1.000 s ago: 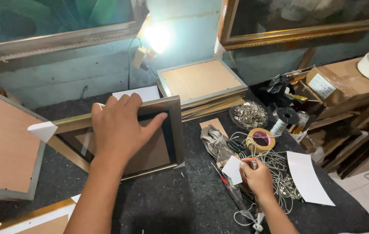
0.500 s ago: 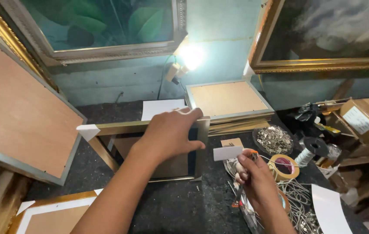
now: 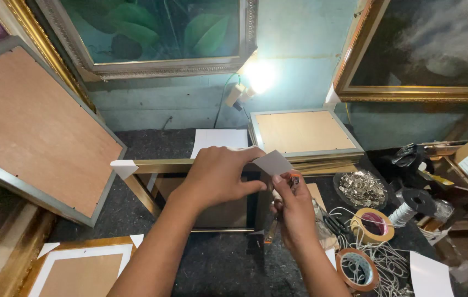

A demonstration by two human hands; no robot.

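While a bare bulb (image 3: 260, 75) glares off the pale blue wall, a person fits a small white folded card corner (image 3: 272, 163) to a dark rectangular picture frame with a gold moulding (image 3: 176, 165) lying face down on the black-carpeted counter (image 3: 217, 264). The left hand (image 3: 218, 177) lies spread over the frame's right end, fingertips pinching the card's near edge; the right hand (image 3: 294, 206) comes up from just below, thumb and forefinger closed on the same card, so both meet at the frame's upper right corner, the right hand nearer the card's body. The frame's long axis runs left to right across the counter, and a matching white card corner (image 3: 123, 168) already caps its far left end. Right of the frame lie a glass dish of silvery metal fittings (image 3: 361, 188), two rolls of brown tape (image 3: 373, 224), and a tangle of white cord (image 3: 380, 258). Behind the frame rests a grey-edged frame with a bare board back (image 3: 301, 132).
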